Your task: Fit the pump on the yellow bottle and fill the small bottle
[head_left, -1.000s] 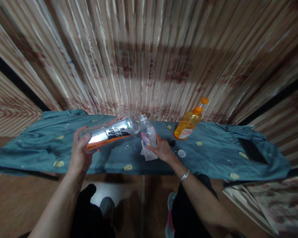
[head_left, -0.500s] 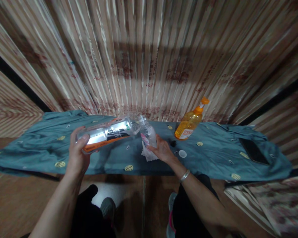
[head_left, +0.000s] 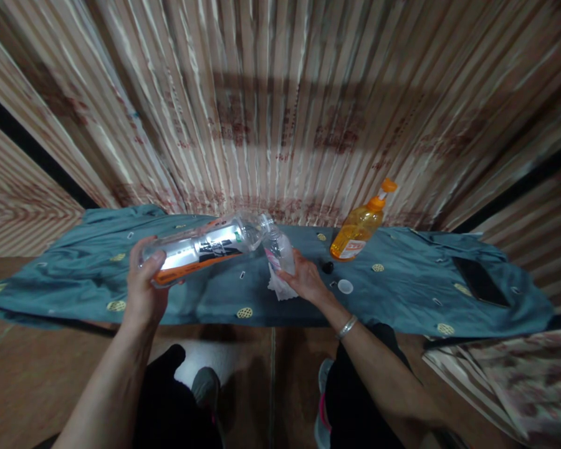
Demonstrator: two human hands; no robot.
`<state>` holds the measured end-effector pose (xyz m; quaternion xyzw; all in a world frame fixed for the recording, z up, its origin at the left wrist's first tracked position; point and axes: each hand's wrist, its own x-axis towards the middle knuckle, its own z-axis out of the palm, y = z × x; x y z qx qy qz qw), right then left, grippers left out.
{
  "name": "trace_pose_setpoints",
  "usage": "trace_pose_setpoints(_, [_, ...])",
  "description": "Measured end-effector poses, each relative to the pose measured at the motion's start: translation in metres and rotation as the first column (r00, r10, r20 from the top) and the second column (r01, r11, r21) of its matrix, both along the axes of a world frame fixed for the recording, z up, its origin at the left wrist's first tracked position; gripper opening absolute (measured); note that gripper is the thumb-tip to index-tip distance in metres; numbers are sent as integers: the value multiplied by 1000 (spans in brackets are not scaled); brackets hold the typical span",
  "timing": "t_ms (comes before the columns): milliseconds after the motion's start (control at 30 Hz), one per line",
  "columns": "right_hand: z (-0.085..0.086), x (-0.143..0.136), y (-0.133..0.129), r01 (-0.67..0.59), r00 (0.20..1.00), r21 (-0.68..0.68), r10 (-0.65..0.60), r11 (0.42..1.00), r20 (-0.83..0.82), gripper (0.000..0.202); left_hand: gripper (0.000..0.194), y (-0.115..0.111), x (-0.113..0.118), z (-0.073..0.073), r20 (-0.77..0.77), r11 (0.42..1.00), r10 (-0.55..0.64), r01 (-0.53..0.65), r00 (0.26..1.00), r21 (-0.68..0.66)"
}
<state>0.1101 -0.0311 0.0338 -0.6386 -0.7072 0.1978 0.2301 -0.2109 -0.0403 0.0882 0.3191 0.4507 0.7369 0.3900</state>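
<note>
My left hand (head_left: 147, 280) is wrapped round the base of a large clear plastic bottle (head_left: 215, 246) with a silver, black and orange label. That bottle is tilted almost level, its neck pointing right. My right hand (head_left: 303, 277) grips a small clear plastic bottle (head_left: 278, 249) with a pinkish label, which leans to the left. The two mouths meet or nearly meet; whether they touch I cannot tell. Under the small bottle lies a crumpled white tissue (head_left: 283, 290). Close to my right hand are a black cap (head_left: 327, 267) and a round whitish lid (head_left: 345, 287).
An orange pump bottle (head_left: 355, 234) of yellow liquid stands at the back right. A dark phone (head_left: 481, 282) lies farther right. All rest on a narrow table with a teal cloth (head_left: 201, 305). A striped curtain (head_left: 280, 112) hangs directly behind.
Both hands keep their grips, and the two bottles stay mouth to mouth with hardly any movement. The whole view has shifted very slightly.
</note>
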Motion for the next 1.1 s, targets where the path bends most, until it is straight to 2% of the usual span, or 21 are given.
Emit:
trace_pose_setpoints(200, [-1,2,0,-29,1000,31,29,999,1,57,72,0,-2,-2,-22,1000,-11,11,1000,10])
trace_pose_setpoints(500, [-7,1,2,-16,999,76,13,997,42,60,72,0,3,3,-4,1000,22,-22,1000,-1])
trace_pose_setpoints(733, [-3,1,1,-2,1000,36,1,999,22,57,70,0,-1,1,-10,1000,3,-3,1000,4])
trace_pose_setpoints(1100, [-7,-1,-1,-27,999,73,25,997,19,56,68,0,-6,2,-45,999,13,-11,999,36])
